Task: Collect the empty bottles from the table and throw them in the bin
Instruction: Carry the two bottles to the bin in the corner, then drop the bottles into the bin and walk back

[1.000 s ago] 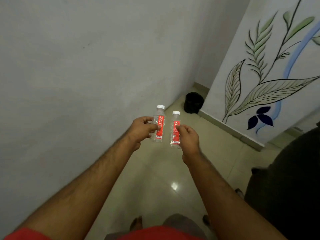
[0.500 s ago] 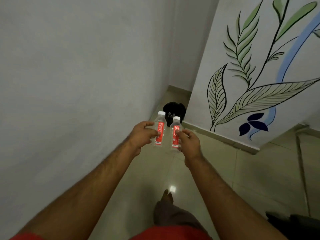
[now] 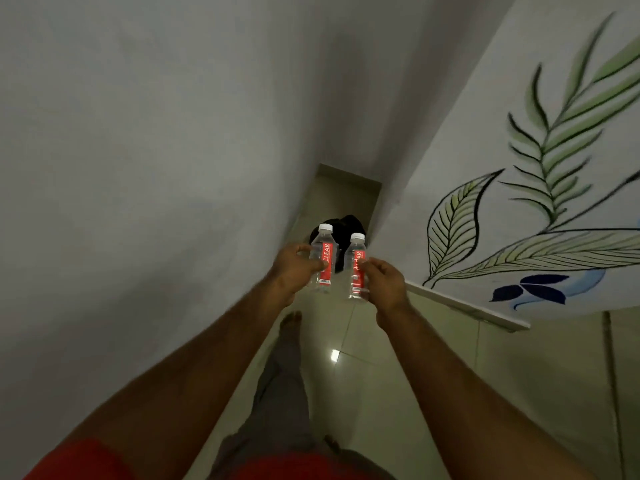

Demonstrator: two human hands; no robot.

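Observation:
I hold two small clear plastic bottles upright, each with a white cap and a red label. My left hand (image 3: 292,268) grips the left bottle (image 3: 323,259) by its side. The right bottle (image 3: 356,268) is pinched at its label by my right hand (image 3: 384,284). Both bottles are held out in front of me at arm's length, a little apart from each other. Behind and below them stands a black bin (image 3: 349,226) on the floor in the narrow corner, partly hidden by the bottles.
A plain grey wall (image 3: 156,168) runs along the left. On the right a white wall (image 3: 519,168) with painted green leaves juts out, its base edge close to my right hand. Glossy pale floor tiles (image 3: 398,375) lie below; my bare foot (image 3: 291,322) steps forward.
I have walked closer to the corner; the bin has moved from beyond the bottles to directly behind them. The painted wall now fills more of the right side. Both grips are unchanged.

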